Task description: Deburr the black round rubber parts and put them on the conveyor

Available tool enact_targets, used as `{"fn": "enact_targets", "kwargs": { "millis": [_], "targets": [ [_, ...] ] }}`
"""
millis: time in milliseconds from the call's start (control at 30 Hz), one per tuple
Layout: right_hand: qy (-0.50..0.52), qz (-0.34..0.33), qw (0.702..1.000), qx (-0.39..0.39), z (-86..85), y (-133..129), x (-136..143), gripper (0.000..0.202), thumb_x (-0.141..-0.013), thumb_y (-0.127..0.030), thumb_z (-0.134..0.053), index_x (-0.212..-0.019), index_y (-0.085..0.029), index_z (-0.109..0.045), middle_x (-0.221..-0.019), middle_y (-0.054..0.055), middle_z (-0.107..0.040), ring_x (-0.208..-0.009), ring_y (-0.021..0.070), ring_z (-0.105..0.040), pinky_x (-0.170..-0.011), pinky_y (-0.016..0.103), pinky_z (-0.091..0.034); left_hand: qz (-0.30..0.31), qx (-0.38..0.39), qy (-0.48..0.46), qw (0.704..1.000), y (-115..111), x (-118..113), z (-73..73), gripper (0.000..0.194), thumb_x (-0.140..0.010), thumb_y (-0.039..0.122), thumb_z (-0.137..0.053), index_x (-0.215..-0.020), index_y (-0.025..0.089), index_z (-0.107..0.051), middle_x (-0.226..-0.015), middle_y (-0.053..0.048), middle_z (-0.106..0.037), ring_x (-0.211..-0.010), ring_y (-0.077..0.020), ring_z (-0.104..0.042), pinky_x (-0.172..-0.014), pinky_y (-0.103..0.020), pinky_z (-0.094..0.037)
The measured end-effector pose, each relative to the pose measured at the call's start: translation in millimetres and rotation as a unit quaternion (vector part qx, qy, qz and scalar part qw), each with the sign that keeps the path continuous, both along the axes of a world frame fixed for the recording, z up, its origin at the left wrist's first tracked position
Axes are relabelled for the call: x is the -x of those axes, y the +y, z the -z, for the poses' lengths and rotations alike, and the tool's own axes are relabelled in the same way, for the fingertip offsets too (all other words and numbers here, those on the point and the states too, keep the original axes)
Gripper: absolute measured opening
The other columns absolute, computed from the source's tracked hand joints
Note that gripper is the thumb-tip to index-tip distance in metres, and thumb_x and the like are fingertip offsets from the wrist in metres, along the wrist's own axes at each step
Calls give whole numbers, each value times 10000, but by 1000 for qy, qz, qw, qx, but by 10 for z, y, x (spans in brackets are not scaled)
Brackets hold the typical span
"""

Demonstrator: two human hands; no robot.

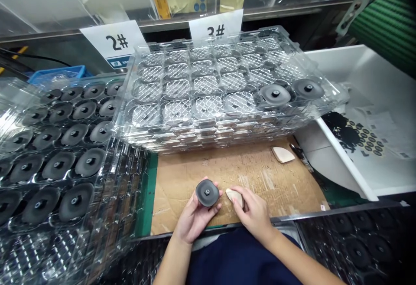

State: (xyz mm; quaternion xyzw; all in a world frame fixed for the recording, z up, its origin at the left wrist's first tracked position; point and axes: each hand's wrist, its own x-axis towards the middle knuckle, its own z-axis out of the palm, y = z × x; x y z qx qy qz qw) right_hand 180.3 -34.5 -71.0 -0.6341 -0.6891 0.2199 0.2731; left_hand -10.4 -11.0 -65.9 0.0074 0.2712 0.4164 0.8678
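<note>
My left hand (195,217) grips a dark grey rounded-square part (207,198) by its edges, its face with a small central post turned up. Just right of it, my right hand (255,211) pinches a small cream-coloured pad (234,197) between thumb and fingers. A narrow gap separates the pad from the part. Both hands are above a cardboard sheet (188,168) on the bench. Beyond them stands a stack of clear plastic trays (208,122); two similar dark parts (275,94) sit in the front right pockets of its top tray.
Clear trays filled with dark parts (58,165) are stacked at the left. A second cream pad (282,155) lies on the cardboard's far right. The white bin (347,159) at the right holds small black pieces (347,135). More filled trays (360,246) are at the lower right.
</note>
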Motion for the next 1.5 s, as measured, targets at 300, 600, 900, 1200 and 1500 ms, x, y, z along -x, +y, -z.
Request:
{"fn": "enact_targets", "kwargs": {
  "millis": [300,600,900,1200,1500],
  "targets": [
    [3,-4,1000,-6,-14,6,4,218,-860,-234,-455,-1040,-202,-574,-930,54,-664,-778,167,-639,-681,254,-481,5,-5,6,1000,-2,6,-1,569,-809,394,-557,-1331,324,-341,-1313,-79,-486,-1183,-278,-467,-944,-396,-360],
    [-2,-2,1000,-12,0,10,3,211,-857,-231,-455,-1026,-200,-579,-921,50,-667,-769,161,-640,-664,245,-480,7,-10,5,1000,1,7,13,528,-809,401,-553,-1304,316,-389,-1304,-74,-494,-1177,-278,-472,-939,-395,-362],
    [-6,-2,1000,-8,-13,7,7,215,-856,-232,-455,-1028,-202,-579,-923,48,-667,-763,163,-640,-665,251,-480,12,-11,21,1000,8,3,-4,609,-786,407,-584,-1334,333,-330,-1329,-81,-466,-1169,-267,-474,-938,-396,-357],
    [-3,-3,1000,-7,-25,16,3,210,-855,-236,-460,-1022,-200,-581,-927,52,-668,-774,164,-641,-677,250,-485,16,-18,34,999,11,-5,-11,577,-792,418,-571,-1318,329,-350,-1313,-75,-476,-1183,-273,-465,-934,-391,-369],
    [-7,-1,1000,-9,-26,14,6,220,-851,-236,-452,-1019,-200,-589,-921,51,-671,-765,161,-644,-669,244,-487,46,-51,63,996,-15,12,-35,963,-570,221,-789,-1349,376,-244,-1150,-44,-561,-1139,-268,-512,-976,-387,-326]
  ]
}}
